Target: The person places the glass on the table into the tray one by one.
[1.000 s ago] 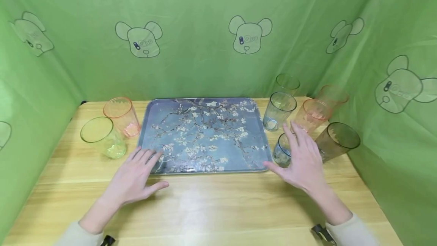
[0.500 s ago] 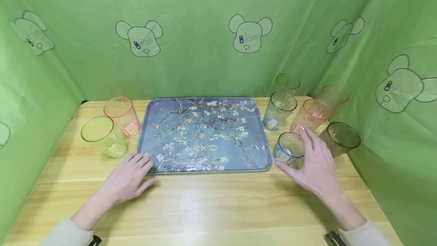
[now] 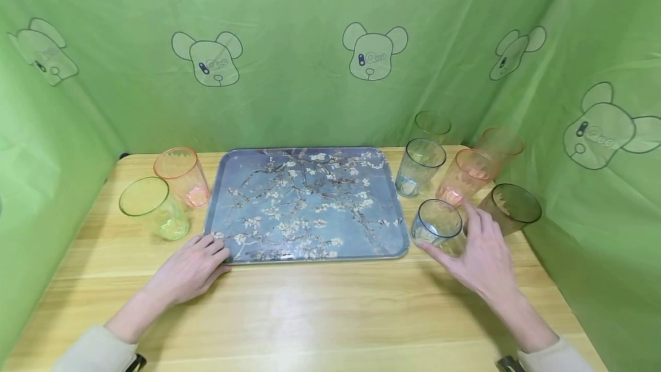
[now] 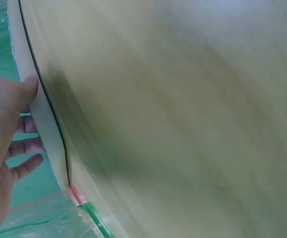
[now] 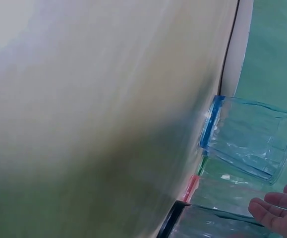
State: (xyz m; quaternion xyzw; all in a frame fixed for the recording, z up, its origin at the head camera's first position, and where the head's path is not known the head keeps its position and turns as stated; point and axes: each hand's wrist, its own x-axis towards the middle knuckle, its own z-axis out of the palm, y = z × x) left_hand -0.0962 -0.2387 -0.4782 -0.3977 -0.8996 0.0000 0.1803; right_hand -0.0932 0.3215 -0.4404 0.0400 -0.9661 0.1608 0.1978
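Note:
At the near left corner of the blossom-patterned blue tray, my left hand grips the rim. In the left wrist view the thumb of the left hand lies on the outer edge, with the fingers across it. By the tray's near right corner stands a clear blue drinking glass. My right hand curves loosely around that glass, thumb at its near left and fingers at its right. Seen from the right wrist, the right hand is apart from the blue glass.
Right of the tray stand another blue glass, a pink glass, a dark smoky glass, a greenish glass and another pink one. Left stand a pink glass and a yellow-green glass. Green cloth surrounds the table.
My left hand has come back from over the tray to its near left corner, thumb drawn in to the edge. My right hand has shifted right and nearer, around the front blue glass.

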